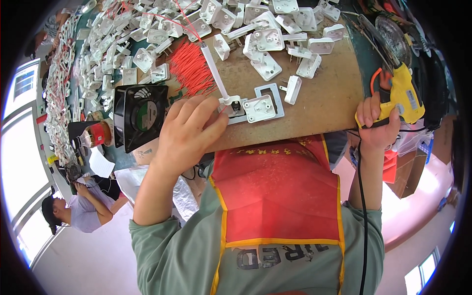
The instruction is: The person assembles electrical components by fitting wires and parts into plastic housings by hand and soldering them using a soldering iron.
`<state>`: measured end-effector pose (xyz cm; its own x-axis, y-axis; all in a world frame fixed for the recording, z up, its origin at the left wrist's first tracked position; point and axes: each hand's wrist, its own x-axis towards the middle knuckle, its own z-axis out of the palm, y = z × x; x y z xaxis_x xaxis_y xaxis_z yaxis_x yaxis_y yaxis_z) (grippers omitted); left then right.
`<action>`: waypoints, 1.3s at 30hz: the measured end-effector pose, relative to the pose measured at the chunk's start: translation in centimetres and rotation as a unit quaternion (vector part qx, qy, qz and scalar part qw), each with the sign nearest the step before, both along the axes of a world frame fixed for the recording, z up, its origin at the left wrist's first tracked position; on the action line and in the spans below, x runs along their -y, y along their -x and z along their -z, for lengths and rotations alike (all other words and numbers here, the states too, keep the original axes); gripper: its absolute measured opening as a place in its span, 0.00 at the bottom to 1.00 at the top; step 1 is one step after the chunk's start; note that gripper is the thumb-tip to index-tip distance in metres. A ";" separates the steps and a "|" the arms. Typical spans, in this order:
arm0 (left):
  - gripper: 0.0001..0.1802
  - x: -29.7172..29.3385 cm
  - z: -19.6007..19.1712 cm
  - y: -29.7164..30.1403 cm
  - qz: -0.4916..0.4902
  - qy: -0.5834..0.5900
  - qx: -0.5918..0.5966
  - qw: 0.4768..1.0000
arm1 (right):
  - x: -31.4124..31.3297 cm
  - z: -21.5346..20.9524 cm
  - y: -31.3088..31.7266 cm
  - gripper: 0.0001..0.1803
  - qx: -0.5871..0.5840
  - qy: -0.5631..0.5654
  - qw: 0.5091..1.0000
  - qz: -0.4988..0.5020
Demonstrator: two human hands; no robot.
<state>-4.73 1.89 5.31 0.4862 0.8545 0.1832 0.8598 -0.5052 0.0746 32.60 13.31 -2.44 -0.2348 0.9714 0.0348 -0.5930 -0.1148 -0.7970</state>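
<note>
My left hand (189, 132) rests on the brown board (319, 108), fingers on a small white plug part (235, 105) that sits in a grey frame jig (275, 96). A white stick (215, 71) rises from that part. Another white plug half (259, 108) lies in the jig beside it. My right hand (377, 123) grips a yellow glue gun (404, 96) at the board's right edge, its black cord (361, 196) hanging down. A bundle of red wires (192, 66) lies just beyond my left hand.
Many white plug shells (275, 34) cover the far board and the bench to the left. A black square fan (140, 115) stands left of my hand, a red-labelled jar (96, 135) beside it. Another person (81, 209) sits low left. A cardboard box (408, 172) is right.
</note>
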 end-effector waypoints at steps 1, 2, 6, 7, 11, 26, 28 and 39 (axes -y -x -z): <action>0.19 0.0 -0.1 0.0 -0.002 0.004 0.001 1.000 | 0.1 -0.1 0.1 0.35 0.004 0.001 1.000 0.006; 0.19 -0.1 -0.2 -0.1 -0.004 0.003 0.004 1.000 | 0.3 -0.2 0.1 0.35 0.009 0.002 1.000 0.014; 0.19 -0.2 -0.3 -0.6 0.017 0.009 0.059 0.998 | 1.6 -0.8 0.1 0.37 0.050 -0.005 0.999 0.021; 0.18 -0.1 -0.2 -1.0 0.014 0.013 0.092 0.996 | 2.1 -0.8 0.1 0.37 0.047 -0.010 0.999 0.003; 0.18 -0.3 1.2 -2.8 0.012 0.002 0.135 0.991 | 3.9 -1.4 0.4 0.39 0.070 -0.026 0.997 -0.025; 0.08 -1.3 4.1 -6.6 -0.154 -0.075 0.205 0.964 | 8.6 -5.0 1.1 0.46 0.202 0.073 0.967 -0.136; 0.06 -1.3 3.9 -6.7 -0.158 -0.071 0.196 0.965 | 8.8 -5.2 1.0 0.46 0.197 0.098 0.964 -0.152; 0.07 -1.0 3.1 -7.4 -0.212 -0.011 0.203 0.956 | 9.3 -5.3 0.9 0.45 0.210 0.128 0.957 -0.157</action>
<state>2.69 2.92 2.25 -0.0188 0.9524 0.3043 0.8899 -0.1228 0.4394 31.74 4.00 2.84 -0.4571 0.8153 -0.3553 -0.1316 -0.4571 -0.8796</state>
